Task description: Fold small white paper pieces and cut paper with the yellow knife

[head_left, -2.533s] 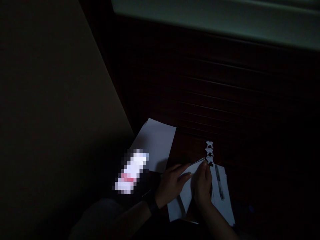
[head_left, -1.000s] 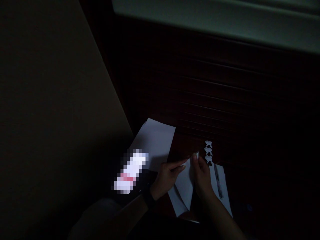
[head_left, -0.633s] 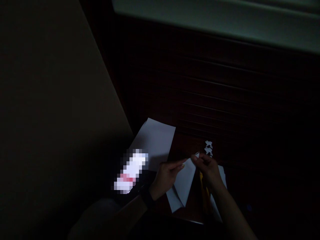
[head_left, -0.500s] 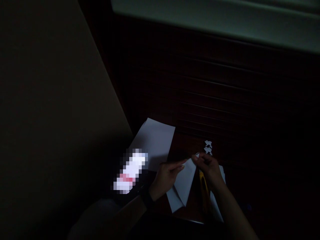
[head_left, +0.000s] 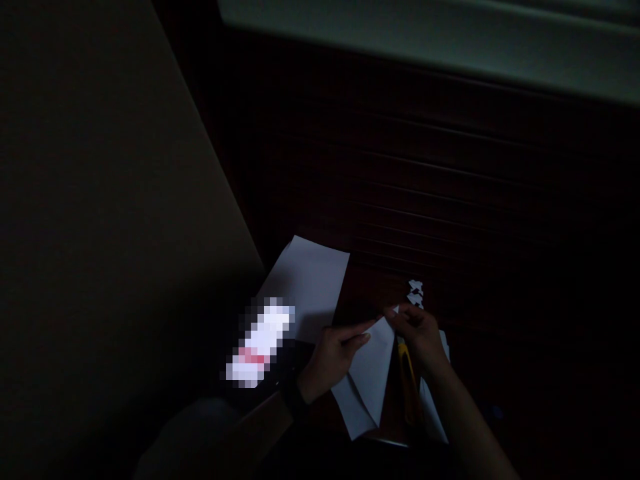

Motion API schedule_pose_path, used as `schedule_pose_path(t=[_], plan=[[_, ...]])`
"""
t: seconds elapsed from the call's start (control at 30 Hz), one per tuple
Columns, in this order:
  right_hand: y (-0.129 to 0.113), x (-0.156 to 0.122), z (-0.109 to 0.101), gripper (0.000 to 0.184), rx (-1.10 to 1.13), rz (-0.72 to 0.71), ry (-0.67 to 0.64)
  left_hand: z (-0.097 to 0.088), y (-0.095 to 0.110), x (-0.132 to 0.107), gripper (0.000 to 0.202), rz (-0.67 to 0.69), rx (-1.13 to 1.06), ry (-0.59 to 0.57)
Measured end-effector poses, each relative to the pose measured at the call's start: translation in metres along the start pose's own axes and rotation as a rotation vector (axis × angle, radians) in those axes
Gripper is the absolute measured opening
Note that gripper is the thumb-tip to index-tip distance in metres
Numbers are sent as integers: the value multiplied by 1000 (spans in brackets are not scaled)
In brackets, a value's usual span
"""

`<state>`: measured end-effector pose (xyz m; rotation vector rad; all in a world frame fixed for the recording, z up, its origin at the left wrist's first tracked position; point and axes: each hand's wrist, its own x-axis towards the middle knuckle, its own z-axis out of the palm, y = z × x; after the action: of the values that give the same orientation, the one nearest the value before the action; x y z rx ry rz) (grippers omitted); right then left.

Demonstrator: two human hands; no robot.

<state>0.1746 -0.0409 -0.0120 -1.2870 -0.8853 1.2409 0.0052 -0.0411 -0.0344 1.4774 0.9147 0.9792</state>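
Observation:
A folded sheet of white paper (head_left: pixel 373 367) is held between my two hands above a dark table. My left hand (head_left: pixel 334 353), with a dark band at the wrist, grips its upper left edge between thumb and fingers. At the pointed top corner, my right hand (head_left: pixel 417 328) pinches the paper with thumb and fingertips. The sheet's lower end hangs loose, with a folded flap showing. Just below my right hand lies a yellow utility knife (head_left: pixel 409 387), its upper end close to the paper's right edge.
Left of my hands lies a larger white sheet (head_left: pixel 317 280), beside a bright pixelated screen (head_left: pixel 260 343). Small white paper cut-outs (head_left: pixel 415 293) sit beyond my right hand. More white paper (head_left: pixel 434 413) lies partly under my right forearm. A slatted dark panel (head_left: pixel 425 193) rises behind.
The folded paper's lower end has swung slightly down and to the right. Both hands keep nearly the same place and grip.

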Motion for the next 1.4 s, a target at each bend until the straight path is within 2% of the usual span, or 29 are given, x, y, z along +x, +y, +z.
schedule_pose_path(t=[0.2, 0.4, 0.57, 0.9, 1.0, 1.1, 1.2, 1.4], plan=[[0, -5, 10, 31, -153, -80, -87, -1, -11, 1, 31, -57, -74, 89], [6, -12, 20, 33, -216, 16, -217, -12, -17, 10, 34, -62, -87, 235], [18, -14, 27, 30, -161, 64, -142, -20, -16, 12, 36, -64, -97, 267], [23, -13, 30, 30, -38, 83, -131, -23, -6, 12, 33, -49, -81, 233], [21, -8, 24, 32, -45, 35, -81, -21, -3, 11, 32, -50, -66, 205], [18, -2, 14, 33, -33, 26, -21, -18, -2, 8, 31, -60, -79, 101], [15, 2, 3, 29, -24, 36, -12, -14, -2, 6, 32, -63, -86, 25], [13, 3, -4, 27, -47, 24, -23, -11, 0, 3, 32, -76, -85, -6]])
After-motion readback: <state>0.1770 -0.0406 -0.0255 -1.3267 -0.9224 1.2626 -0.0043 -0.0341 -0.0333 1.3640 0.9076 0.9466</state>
